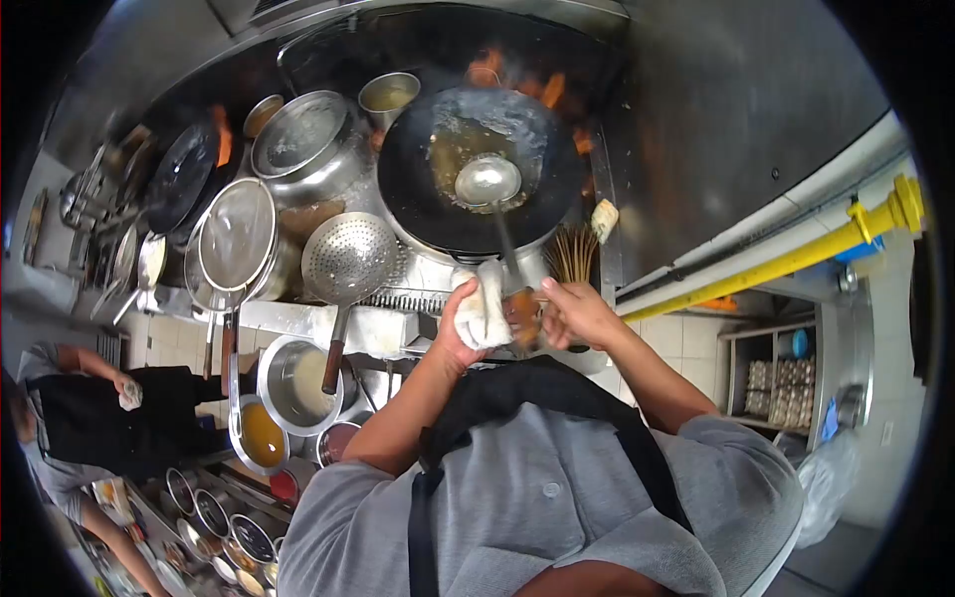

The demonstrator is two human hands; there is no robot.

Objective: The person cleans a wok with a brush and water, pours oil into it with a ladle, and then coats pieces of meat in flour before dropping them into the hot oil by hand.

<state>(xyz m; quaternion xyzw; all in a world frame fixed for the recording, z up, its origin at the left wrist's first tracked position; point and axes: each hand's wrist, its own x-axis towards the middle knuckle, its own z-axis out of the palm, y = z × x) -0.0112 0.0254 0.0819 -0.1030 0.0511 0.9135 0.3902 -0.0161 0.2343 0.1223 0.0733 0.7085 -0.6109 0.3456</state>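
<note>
A: Nearest?
B: Two hands. The left hand [460,333] is clenched round one white cloth [484,303]; the right hand [572,313] grasps the wooden handle of one steel ladle [487,181].
A: And the ladle's bowl?
B: Resting in oily liquid inside one round black wok [477,169], flames behind.
A: Around it?
B: One perforated skimmer [348,259], steel pots, a steel wall.

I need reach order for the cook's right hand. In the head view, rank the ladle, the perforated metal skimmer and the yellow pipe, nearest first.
1. Long-handled steel ladle: handle in the right hand, bowl in the black wok.
2. Round perforated metal skimmer: across the left hand, left of the wok.
3. Yellow pipe: on the far-side wall.
</note>
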